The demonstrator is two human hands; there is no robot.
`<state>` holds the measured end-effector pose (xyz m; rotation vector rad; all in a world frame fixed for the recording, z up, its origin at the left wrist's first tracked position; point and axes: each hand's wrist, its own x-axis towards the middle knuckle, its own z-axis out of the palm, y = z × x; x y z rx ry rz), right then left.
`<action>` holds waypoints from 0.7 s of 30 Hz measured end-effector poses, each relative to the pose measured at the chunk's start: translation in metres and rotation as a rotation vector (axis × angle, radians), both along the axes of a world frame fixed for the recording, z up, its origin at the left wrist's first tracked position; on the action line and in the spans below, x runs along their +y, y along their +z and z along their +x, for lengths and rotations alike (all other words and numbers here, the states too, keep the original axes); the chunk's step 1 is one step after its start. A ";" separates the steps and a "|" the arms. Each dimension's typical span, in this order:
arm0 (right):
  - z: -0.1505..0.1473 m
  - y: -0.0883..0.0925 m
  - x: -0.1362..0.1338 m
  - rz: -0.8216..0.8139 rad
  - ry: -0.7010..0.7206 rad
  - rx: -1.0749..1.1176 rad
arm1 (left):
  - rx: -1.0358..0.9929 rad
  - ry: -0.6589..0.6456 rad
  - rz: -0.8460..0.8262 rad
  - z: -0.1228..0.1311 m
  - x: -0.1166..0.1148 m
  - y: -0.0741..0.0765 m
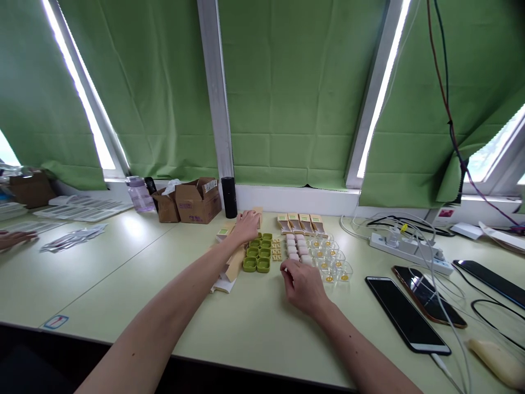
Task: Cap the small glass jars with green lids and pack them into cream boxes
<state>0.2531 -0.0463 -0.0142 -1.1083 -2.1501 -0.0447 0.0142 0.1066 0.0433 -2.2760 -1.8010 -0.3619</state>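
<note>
My left hand (246,225) reaches over the far end of the green trays, its fingers closed on a small kraft cardboard box (258,211) that shows just beyond them. Beneath my left forearm lie more kraft boxes (234,266), partly hidden. Two columns of small olive-green square trays (263,265) stand beside them. My right hand (304,285) hovers by the near end of the pale pink and white blocks (302,250), thumb and fingers curled together; anything inside them is hidden. Between trays and blocks are small yellowish squares (276,251). Clear plastic cups (343,271) with yellow bits sit to the right.
Several open-topped kraft boxes (302,223) line the back. Phones (406,312), a power strip (404,249) and loose cables occupy the right. Cartons (197,203), a black cylinder (229,197) and a purple bottle (140,194) stand back left. Another person's hand (16,239) is far left.
</note>
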 end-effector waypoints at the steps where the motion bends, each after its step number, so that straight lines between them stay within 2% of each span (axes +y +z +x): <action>1: -0.002 -0.002 0.000 -0.013 0.017 -0.020 | -0.022 -0.005 0.015 0.000 -0.006 0.001; 5: -0.005 -0.010 0.002 -0.080 0.046 -0.066 | -0.104 -0.044 0.073 0.001 -0.041 0.003; 9: -0.005 -0.015 0.005 -0.148 0.068 -0.080 | -0.237 -0.187 0.168 0.005 -0.084 0.001; 13: -0.006 -0.013 0.008 -0.188 0.101 -0.167 | -0.196 -0.264 0.104 0.006 -0.118 -0.002; 17: -0.007 -0.015 0.015 -0.210 0.121 -0.208 | -0.074 -0.367 0.010 0.006 -0.135 -0.008; 21: -0.006 -0.023 0.021 -0.197 0.125 -0.098 | 0.000 -0.385 -0.003 0.009 -0.139 -0.013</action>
